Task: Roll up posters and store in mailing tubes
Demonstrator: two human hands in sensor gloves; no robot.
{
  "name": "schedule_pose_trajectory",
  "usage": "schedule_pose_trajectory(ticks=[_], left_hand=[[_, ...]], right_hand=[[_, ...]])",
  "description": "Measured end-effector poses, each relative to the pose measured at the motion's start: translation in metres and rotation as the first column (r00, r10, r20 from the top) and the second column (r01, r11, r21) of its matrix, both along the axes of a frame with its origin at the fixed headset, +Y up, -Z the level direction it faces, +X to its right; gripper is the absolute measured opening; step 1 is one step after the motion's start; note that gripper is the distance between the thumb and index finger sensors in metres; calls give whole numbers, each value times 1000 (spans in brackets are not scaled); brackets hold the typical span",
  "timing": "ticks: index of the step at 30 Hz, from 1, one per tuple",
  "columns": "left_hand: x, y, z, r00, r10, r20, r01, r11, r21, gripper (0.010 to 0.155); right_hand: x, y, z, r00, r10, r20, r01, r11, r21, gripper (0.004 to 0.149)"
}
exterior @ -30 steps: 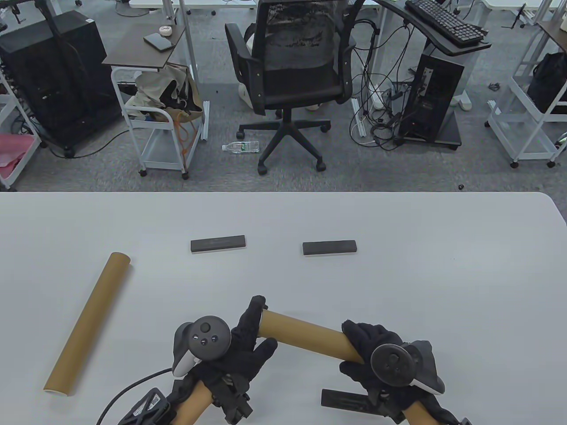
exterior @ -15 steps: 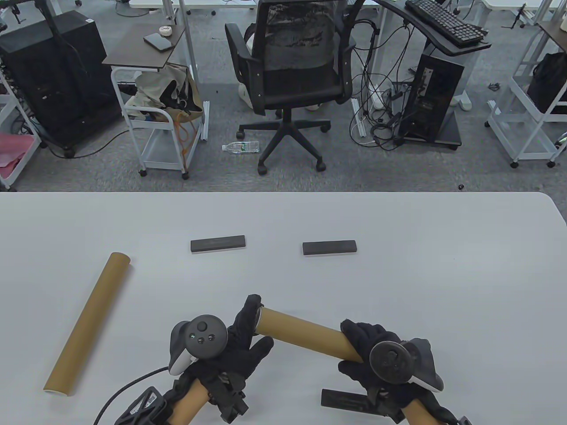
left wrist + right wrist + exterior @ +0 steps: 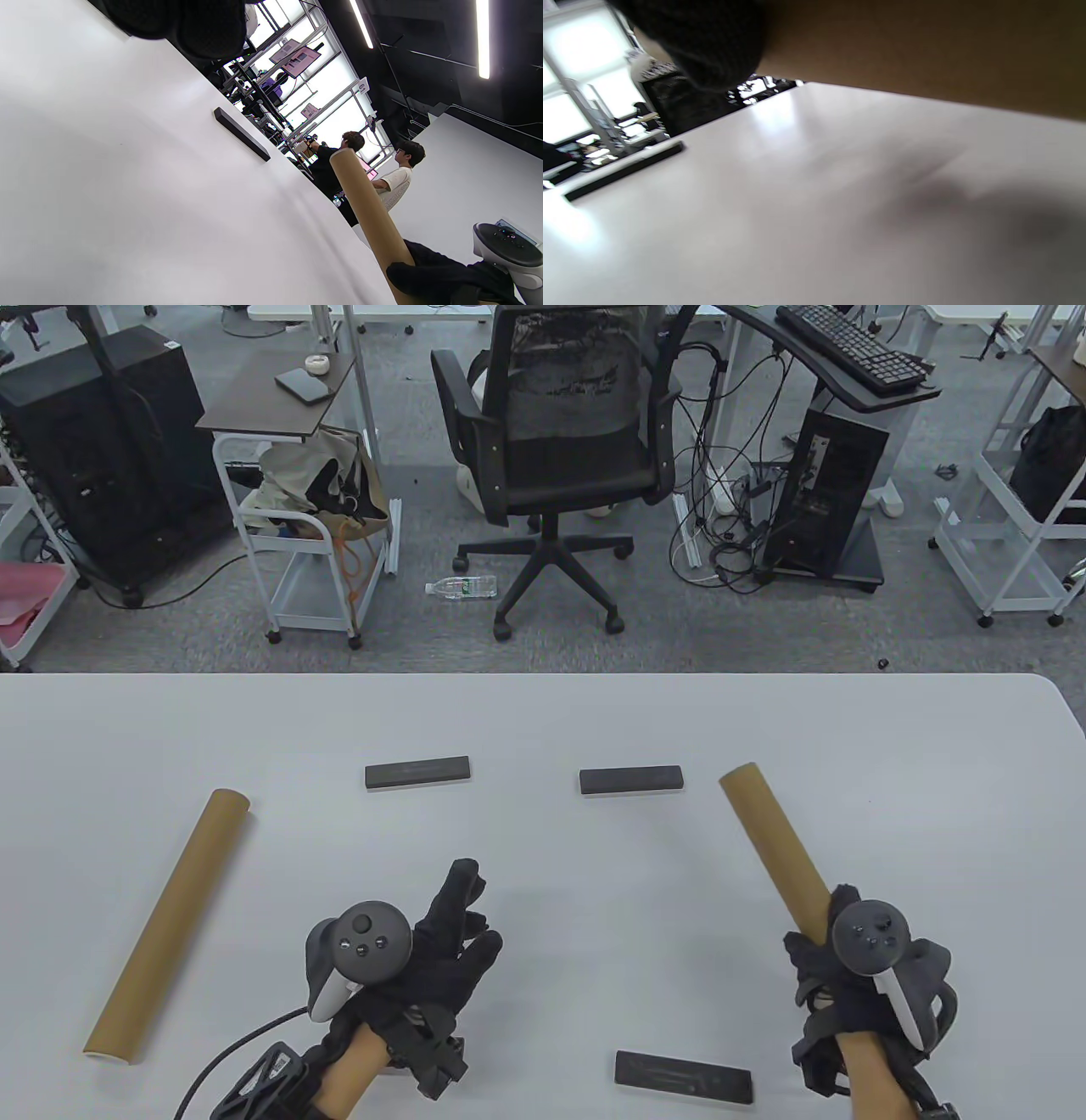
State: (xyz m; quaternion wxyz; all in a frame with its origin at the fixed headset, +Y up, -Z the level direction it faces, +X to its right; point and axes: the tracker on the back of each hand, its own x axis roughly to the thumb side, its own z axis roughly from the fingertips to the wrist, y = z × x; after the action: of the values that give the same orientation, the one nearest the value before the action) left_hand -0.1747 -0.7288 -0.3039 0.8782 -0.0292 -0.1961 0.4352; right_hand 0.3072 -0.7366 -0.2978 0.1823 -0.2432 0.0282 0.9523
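Note:
My right hand grips the near end of a brown cardboard mailing tube at the right of the table. The tube points away and a little left, its far end raised off the table. It also shows in the left wrist view and fills the top of the right wrist view. My left hand is empty, fingers spread over the white table near the front middle. A second brown tube lies on the table at the left. No poster shows in any view.
Three dark flat bars lie on the table: one at back left, one at back middle, one at the front between my hands. Beyond the far edge stand an office chair and carts.
My left hand has let go of the tube's end and drawn back left. My right hand has swung the tube from across the front middle to the right side, now pointing away.

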Motion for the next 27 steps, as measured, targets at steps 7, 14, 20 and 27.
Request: schedule_pose_trajectory(ticks=[7, 14, 20, 27], left_hand=[[-5, -4, -3, 1000, 3, -9, -3, 1000, -25, 83], [-9, -3, -4, 1000, 8, -19, -8, 1000, -29, 83], [-8, -2, -3, 1000, -3, -18, 2, 999, -37, 83], [-7, -2, -4, 1000, -18, -8, 17, 999, -52, 83]], right_hand=[[28, -19, 3, 982, 26, 186, 1, 989, -146, 82], [30, -22, 3, 978, 38, 204, -5, 987, -159, 81], [29, -22, 3, 979, 42, 199, -9, 986, -164, 81], [30, -21, 4, 980, 36, 197, -2, 985, -172, 79]])
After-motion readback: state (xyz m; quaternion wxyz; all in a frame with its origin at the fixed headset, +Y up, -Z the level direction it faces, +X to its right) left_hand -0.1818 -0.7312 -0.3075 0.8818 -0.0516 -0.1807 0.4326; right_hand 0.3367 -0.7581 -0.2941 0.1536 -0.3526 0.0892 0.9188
